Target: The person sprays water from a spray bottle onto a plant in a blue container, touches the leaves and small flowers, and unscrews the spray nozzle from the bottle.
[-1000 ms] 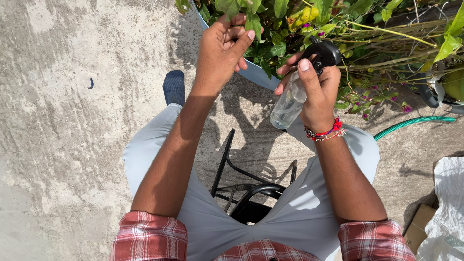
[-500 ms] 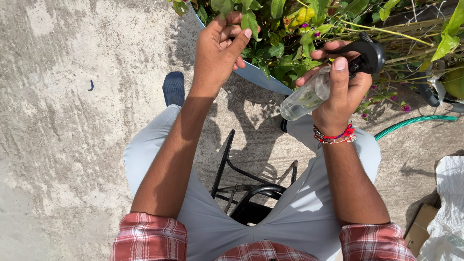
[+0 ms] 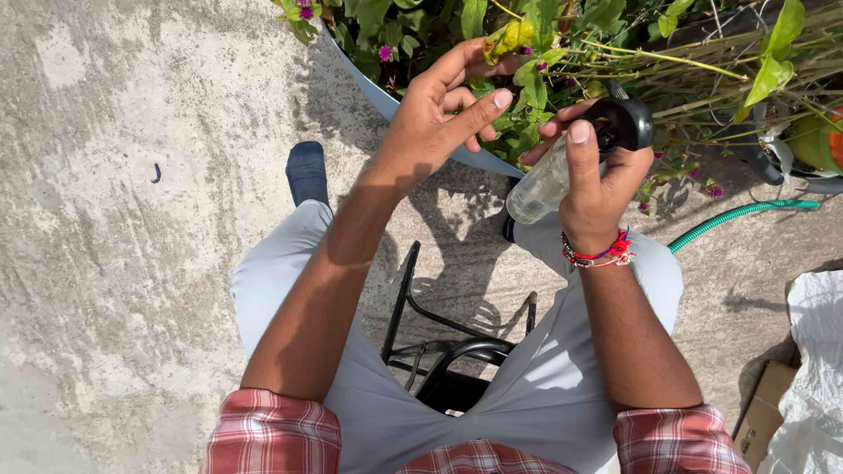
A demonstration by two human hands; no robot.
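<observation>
My right hand (image 3: pixel 597 180) grips a clear spray bottle (image 3: pixel 541 184) with a black trigger head (image 3: pixel 625 125), tilted so the head points toward the plants. My left hand (image 3: pixel 439 118) reaches to the green leaves (image 3: pixel 527 75) of a potted plant, fingers spread and touching the foliage, holding nothing firmly. The plant has small purple flowers (image 3: pixel 384 53) and grows in a grey-blue pot (image 3: pixel 373 92). A red and blue thread band sits on my right wrist.
I sit on a black metal-framed seat (image 3: pixel 448 364) over a concrete floor (image 3: pixel 132 219). A green hose (image 3: pixel 742 213) runs at right. A white sack (image 3: pixel 812 377) and a cardboard piece (image 3: pixel 760 412) lie at lower right. More stems and pots crowd the top right.
My right hand has swung the spray bottle up and right, then settled it near the leaves. My left hand has opened its fingers and shifted slightly into the foliage.
</observation>
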